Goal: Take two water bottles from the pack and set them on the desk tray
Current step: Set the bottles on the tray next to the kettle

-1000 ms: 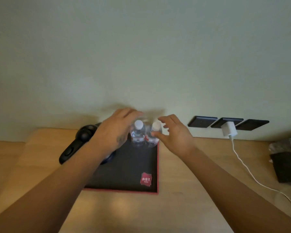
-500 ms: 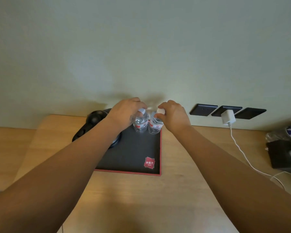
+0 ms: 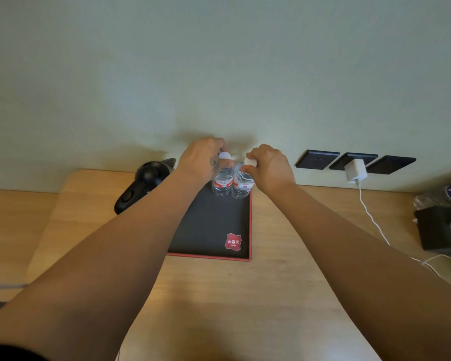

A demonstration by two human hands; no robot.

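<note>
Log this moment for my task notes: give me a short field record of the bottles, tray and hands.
left bottle: upright at the tray's far end, white cap
right bottle: upright beside it, the two close together
tray: black, red rim, red logo at near right
left hand: grip on the left bottle's cap
right hand: grip on the right bottle's cap
desk: wooden, against the wall

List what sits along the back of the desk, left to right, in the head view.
black hair dryer → left hand → left water bottle → right water bottle → right hand → black wall sockets → white charger → lying bottle at the right edge
</note>
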